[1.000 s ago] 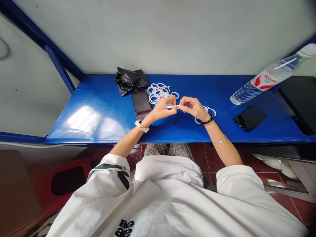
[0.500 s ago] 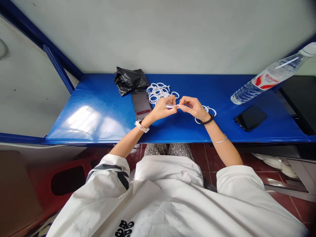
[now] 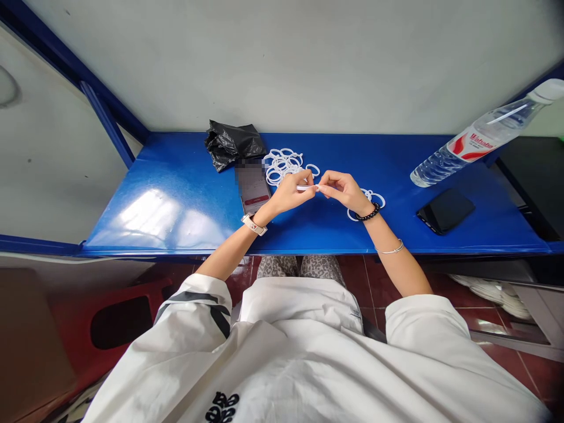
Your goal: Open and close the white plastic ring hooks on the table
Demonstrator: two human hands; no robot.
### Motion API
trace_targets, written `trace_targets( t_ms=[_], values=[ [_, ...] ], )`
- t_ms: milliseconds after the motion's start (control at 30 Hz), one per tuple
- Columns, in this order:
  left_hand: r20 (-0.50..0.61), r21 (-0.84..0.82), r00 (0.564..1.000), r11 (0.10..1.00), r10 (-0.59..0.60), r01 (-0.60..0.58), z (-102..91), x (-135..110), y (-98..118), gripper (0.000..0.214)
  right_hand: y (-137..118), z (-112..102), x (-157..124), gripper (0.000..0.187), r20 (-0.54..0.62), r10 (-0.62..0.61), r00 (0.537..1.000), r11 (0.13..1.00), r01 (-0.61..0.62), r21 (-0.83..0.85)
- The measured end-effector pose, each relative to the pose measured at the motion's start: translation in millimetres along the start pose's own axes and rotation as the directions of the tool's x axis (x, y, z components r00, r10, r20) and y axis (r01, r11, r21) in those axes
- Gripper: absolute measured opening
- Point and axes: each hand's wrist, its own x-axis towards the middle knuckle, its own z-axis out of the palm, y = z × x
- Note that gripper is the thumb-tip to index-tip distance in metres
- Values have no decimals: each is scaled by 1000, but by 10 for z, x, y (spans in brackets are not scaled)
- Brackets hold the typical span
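A white ring [image 3: 304, 188], seen nearly edge-on, is pinched in my left hand [image 3: 288, 197], its fingers closed. My right hand [image 3: 346, 191] pinches the right end of that ring with thumb and fingertip, so the two hands almost touch. What lies between the fingertips is too small to make out. Just behind my left hand is a pile of white rings [image 3: 282, 163], partly covered by the hand. A few more white rings [image 3: 375, 198] lie under and beside my right wrist.
On the blue table [image 3: 211, 194] lie a crumpled black plastic bag [image 3: 235, 144] and a phone with a lit screen [image 3: 254, 188], left of the rings. To the right are a dark phone [image 3: 446, 210] and a tall water bottle [image 3: 478, 138]. A wall [image 3: 286, 64] rises behind.
My hands stay in almost the same place over the table. The fingertips and the ring between them have shifted very slightly; the rest of the scene looks the same.
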Motion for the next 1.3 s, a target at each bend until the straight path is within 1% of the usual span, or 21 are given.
trace_targets(
  t_ms=[267,367,500,633,700,800,1000,1133,1233,1300],
  values=[
    [16,20,1000,1000,14,-15,0,0,-24,32,29,-9,9,52,-17,5,1000,1000,-5,11],
    [24,46,1000,999,13,-14,-14,-1,-37,28,40,-15,15,52,-25,9,1000,1000,-9,-6],
    [27,81,1000,997,4,-6,-26,1,-61,19,51,-34,20,49,-76,11,997,999,-15,-48],
    [7,109,998,992,56,-56,-6,11,-104,20,60,-62,25,43,-122,14,992,995,-25,-93],
    [-5,114,996,989,92,-90,7,16,-123,24,70,-72,29,42,-148,13,989,994,-29,-104],
    [-29,136,993,985,110,-105,13,20,-141,28,96,-76,35,42,-172,24,985,994,-42,-99],
    [-54,204,991,973,126,-112,20,18,-139,29,171,-37,38,40,-148,86,985,991,-99,-87],
    [-28,238,992,964,125,-115,41,13,-148,34,226,0,36,39,-118,131,984,978,-148,-150],
    [-3,271,992,955,124,-118,43,10,-163,35,250,11,35,38,-137,128,982,969,-153,-192],
    [2,288,991,949,131,-126,35,13,-170,31,251,7,36,37,-165,120,979,966,-153,-209]
  ],
)
